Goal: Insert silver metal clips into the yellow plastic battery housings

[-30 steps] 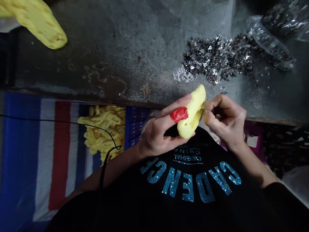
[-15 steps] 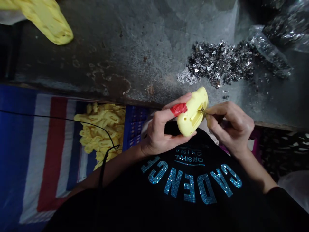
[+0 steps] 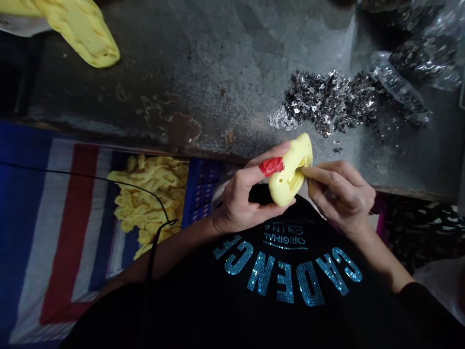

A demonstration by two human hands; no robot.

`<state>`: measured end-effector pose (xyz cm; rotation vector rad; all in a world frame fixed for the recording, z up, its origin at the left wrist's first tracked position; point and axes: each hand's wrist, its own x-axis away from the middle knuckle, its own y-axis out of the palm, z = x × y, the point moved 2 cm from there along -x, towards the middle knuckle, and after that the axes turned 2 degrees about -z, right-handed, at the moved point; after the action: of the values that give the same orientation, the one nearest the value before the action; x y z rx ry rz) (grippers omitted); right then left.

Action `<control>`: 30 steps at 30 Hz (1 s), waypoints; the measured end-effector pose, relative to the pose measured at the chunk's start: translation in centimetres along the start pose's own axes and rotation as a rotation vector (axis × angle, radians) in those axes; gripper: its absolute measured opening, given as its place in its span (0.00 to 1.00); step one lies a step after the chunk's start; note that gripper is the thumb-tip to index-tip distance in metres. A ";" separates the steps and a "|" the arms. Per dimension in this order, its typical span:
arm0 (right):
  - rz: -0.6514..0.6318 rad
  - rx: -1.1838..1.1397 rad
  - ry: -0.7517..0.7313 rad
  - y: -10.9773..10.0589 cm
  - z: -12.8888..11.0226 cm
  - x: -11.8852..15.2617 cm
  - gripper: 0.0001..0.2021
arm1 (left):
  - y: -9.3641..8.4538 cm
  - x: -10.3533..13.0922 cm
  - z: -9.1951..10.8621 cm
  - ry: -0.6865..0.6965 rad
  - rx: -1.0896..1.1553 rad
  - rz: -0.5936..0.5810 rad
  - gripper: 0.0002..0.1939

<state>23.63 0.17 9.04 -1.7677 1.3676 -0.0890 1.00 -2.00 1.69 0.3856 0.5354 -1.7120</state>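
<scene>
A pale yellow plastic shell (image 3: 286, 180), rounded and with a long slot in its face, is held tilted in front of my chest. My left hand (image 3: 241, 194) grips it from the left side, with red tape wrapped round one finger. At the slot, the thumb and forefinger of my right hand (image 3: 339, 194) are pinched together, their tips touching the opening. A small dark piece, apparently metal, shows at those fingertips, mostly hidden by them. Just beyond the shell, a heap of small shiny metal pieces (image 3: 327, 104) lies on the worn metal table (image 3: 218, 58).
Clear plastic bags (image 3: 401, 87) lie right of the heap. More yellow shells (image 3: 85, 34) are at the table's far left. Below the edge, many yellow parts (image 3: 156, 189) lie on striped cloth (image 3: 58, 232) beside a blue basket (image 3: 201, 186). A black cable (image 3: 158, 237) crosses my left arm.
My right fingertips have moved slightly left, closer into the slot, and the small dark piece is more covered. My left hand keeps the shell nearly in place; the view has shifted slightly.
</scene>
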 end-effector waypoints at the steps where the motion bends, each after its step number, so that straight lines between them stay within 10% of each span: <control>1: 0.009 -0.013 -0.002 0.0 0.0 0.1 0.23 | 0.0 0.0 0.1 0.035 0.003 0.047 0.50; 9: 0.037 -0.219 0.175 -0.6 1.6 -0.7 0.14 | -0.1 -0.1 -0.1 0.029 -0.049 0.040 0.46; 13: -0.129 -0.544 0.416 -0.2 3.6 -2.0 0.27 | -0.7 -0.7 0.6 0.072 -0.135 -0.095 0.43; 20: -0.188 -0.564 0.409 0.8 5.1 -2.7 0.30 | -0.5 -2.9 2.2 0.179 -0.162 -0.216 0.54; 27: 0.107 -0.513 0.245 1.9 6.8 0.8 0.31 | -0.6 -3.9 3.7 -0.300 -0.006 -0.334 0.70; 30: 0.150 -0.435 0.173 1.8 6.4 1.9 0.28 | 0.2 -4.2 4.0 -0.306 -0.034 -0.378 0.57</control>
<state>26.40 2.36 3.09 -2.0381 1.7399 0.1522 2.15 -0.80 7.23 -0.0094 0.4282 -2.0759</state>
